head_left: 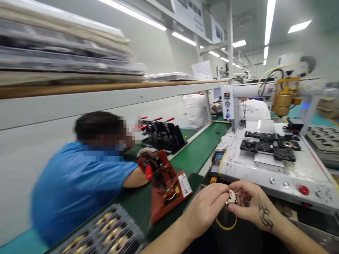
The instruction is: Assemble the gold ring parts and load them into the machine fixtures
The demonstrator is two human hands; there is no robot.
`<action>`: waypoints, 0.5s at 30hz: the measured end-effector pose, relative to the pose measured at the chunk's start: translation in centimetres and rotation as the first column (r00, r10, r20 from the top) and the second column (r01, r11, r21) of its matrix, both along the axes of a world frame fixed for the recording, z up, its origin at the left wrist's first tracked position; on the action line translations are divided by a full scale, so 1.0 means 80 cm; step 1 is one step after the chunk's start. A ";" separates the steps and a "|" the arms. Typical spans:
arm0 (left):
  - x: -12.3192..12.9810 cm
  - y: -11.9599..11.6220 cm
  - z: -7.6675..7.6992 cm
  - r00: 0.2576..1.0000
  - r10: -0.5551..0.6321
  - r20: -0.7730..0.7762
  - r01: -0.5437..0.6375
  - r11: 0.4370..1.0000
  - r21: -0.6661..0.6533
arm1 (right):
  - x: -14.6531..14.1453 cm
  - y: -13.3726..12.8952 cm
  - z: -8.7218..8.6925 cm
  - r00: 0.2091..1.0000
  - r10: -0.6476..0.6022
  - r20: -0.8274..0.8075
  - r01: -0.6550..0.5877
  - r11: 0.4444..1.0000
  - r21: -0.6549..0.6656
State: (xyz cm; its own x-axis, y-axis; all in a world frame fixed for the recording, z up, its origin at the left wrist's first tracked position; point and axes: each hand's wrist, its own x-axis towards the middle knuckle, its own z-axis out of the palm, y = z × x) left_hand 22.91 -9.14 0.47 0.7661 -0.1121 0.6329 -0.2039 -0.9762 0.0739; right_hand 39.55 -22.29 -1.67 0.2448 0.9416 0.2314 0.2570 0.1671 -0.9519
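Observation:
A small round metal part with lugs on its rim, like a watch case (pixel 232 197), is held up above the front of the bench. My left hand (pixel 208 206) reaches it from the left, its fingers curled together against the part's edge. On the other side my right hand (pixel 249 201) pinches the same part between thumb and fingers. The pale face of the part shows a dark curved opening. Below both hands hangs a yellow loop (pixel 226 228), and I cannot make out what it belongs to.
A white bench machine (pixel 265 169) carries black fixtures (pixel 270 144) and a red button (pixel 303 190). A red clamp jig (pixel 164 197) stands left, beside a co-worker in blue (pixel 84 187). Gold parts fill a tray (pixel 132 220). Black clamp jigs (pixel 164 135) adjoin the green conveyor (pixel 196 151).

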 end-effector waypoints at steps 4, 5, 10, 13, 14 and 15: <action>0.071 0.010 0.010 0.993 -0.068 -0.100 0.054 0.989 -0.137 | 0.065 -0.038 -0.012 0.957 -0.231 0.174 0.225 0.973 0.053; 0.094 0.016 0.018 0.990 -0.071 -0.124 0.047 0.981 -0.189 | 0.086 -0.051 -0.014 0.920 -0.321 0.223 0.314 0.947 0.069; 0.257 0.029 0.075 0.972 -0.067 -0.225 -0.006 0.952 -0.307 | 0.168 -0.124 0.002 0.690 -0.663 0.290 0.641 0.746 0.181; 0.367 0.013 0.090 0.937 -0.059 -0.343 -0.020 0.974 -0.224 | 0.184 -0.159 0.018 0.605 -0.744 0.282 0.703 0.666 0.250; 0.399 0.007 0.090 0.922 -0.055 -0.383 -0.025 0.979 -0.200 | 0.184 -0.169 0.021 0.578 -0.768 0.276 0.722 0.639 0.265; 0.427 0.002 0.088 0.904 -0.044 -0.425 -0.036 0.983 -0.178 | 0.184 -0.180 0.021 0.550 -0.790 0.269 0.743 0.611 0.274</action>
State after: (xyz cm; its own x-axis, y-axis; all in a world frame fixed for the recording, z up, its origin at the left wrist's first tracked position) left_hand 57.07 -8.95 7.54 0.9661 -0.0323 0.2562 -0.1177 -0.9381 0.3256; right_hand 54.29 -36.67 0.02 0.7462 0.3930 0.5373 0.6281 -0.1482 -0.7639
